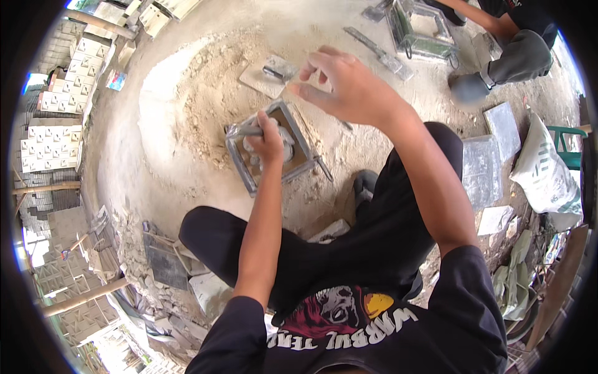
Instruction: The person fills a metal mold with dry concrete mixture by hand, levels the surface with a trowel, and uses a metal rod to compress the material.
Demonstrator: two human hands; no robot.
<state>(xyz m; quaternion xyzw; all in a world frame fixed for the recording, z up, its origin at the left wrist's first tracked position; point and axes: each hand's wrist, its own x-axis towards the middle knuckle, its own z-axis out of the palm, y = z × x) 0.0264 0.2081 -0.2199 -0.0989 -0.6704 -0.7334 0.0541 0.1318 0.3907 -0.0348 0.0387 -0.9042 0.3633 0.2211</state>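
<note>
The left forearm (pixel 261 218) reaches almost straight forward from the lap, and the left hand (pixel 269 140) is closed around the dark handle of a small tool (pixel 244 131), holding it crosswise above the near-left part of a square frame (pixel 286 175). The right arm swings inward from the side, elbow bent, with the right hand (pixel 339 84) raised beyond the frame, palm turned down, fingers loosely curled and thumb apart; blur leaves unclear whether anything small is in it. The frame, its straight bars grey and dusty, sits tilted on the ground ahead of the crossed legs, with rounded, lumpy grey material (pixel 288 149) inside. Around it spreads crumbly tan powder (pixel 208 93). Just past the frame lies a flat, pale board (pixel 254 77); farther off rests a long, narrow strip (pixel 374 51).
</note>
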